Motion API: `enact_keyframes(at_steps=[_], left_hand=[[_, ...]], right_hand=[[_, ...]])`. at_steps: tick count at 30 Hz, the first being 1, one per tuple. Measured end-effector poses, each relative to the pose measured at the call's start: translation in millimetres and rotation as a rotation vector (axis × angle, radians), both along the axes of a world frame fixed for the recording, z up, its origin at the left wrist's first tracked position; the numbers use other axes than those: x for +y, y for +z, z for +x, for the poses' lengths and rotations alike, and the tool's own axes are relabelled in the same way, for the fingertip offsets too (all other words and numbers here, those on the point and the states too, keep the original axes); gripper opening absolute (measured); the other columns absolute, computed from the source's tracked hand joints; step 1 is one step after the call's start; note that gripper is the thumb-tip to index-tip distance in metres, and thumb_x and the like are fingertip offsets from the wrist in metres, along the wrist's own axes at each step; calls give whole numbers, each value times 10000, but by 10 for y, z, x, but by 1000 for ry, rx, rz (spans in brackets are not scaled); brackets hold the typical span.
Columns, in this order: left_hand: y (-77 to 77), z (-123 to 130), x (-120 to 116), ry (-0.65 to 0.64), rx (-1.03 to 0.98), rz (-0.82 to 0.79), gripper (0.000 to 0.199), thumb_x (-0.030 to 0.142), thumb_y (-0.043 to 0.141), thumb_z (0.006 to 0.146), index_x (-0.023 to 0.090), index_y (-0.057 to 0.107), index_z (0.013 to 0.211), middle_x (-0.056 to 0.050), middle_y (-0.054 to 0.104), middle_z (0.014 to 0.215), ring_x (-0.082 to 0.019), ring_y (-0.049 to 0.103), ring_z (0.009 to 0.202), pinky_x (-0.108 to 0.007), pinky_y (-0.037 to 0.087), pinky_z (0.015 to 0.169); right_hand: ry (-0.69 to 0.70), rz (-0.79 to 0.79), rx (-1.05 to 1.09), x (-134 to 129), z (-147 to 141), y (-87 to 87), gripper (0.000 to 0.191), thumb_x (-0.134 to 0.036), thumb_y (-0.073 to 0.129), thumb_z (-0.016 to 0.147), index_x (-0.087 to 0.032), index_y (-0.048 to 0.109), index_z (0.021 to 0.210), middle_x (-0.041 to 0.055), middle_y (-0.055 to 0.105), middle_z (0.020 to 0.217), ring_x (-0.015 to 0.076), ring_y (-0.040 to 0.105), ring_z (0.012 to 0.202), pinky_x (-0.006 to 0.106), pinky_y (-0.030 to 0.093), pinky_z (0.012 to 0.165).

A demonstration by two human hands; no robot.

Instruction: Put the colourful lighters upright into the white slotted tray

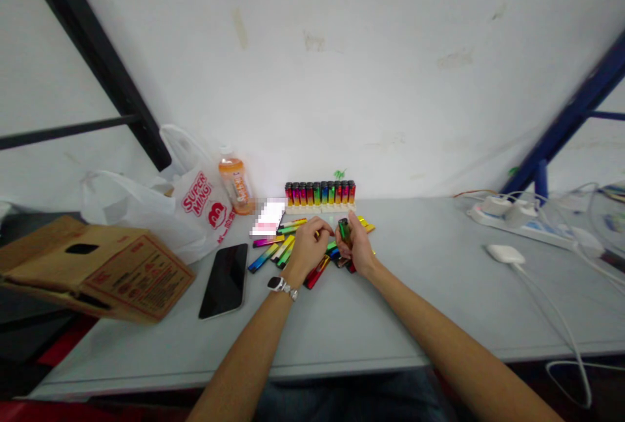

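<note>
My right hand (359, 249) is wrapped round a green lighter (344, 230), held upright above the table. Close beside it on the left, my left hand (312, 243) has its fingers curled together; what they hold, if anything, is too small to tell. Loose shiny lighters in several colours, such as a blue and yellow one (262, 258) and a red one (317, 272), lie on the table around and under my hands. Behind them a row of upright lighters (320, 193) with black tops stands in a pale holder (297, 210) near the wall.
On the left are a black phone (223, 281), a cardboard box (127, 272), a white plastic bag (190, 220) and an orange bottle (236, 182). A blurred white item (268, 217) lies by the bottle. To the right are a power strip (527, 228) and a white charger (506, 253) with cables.
</note>
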State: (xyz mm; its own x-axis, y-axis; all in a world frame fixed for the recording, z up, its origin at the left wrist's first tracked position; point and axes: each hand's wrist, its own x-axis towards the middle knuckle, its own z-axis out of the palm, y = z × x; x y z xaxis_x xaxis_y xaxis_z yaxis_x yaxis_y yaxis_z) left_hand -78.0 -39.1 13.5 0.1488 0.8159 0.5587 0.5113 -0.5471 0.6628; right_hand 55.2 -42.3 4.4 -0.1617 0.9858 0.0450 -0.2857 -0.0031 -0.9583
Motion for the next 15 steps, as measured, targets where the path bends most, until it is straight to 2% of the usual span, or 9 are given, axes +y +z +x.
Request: enact_keyframes(at_steps=[7, 13, 15], left_hand=[[-22, -1, 12, 3, 6, -30, 233, 85, 465, 790, 178, 653, 687, -12, 662, 747, -136, 588, 711, -257, 449, 694], [-15, 8, 4, 3, -1, -28, 240, 84, 464, 794, 180, 653, 681, -7, 658, 736, -131, 585, 700, -254, 441, 685], [-24, 9, 9, 4, 3, -24, 239, 91, 467, 803, 180, 655, 684, -7, 665, 745, -132, 590, 712, -257, 445, 705]], right_hand=[[-217, 26, -123, 61, 6, -30, 501, -562, 377, 875, -231, 434, 503, -36, 328, 401, 98, 257, 350, 248, 173, 359], [-221, 52, -135, 67, 16, -47, 507, -583, 367, 878, -234, 427, 515, -38, 325, 410, 98, 247, 353, 250, 179, 361], [-157, 26, -131, 62, 17, -41, 528, -628, 357, 875, -232, 439, 536, -46, 306, 413, 97, 233, 360, 249, 172, 366]])
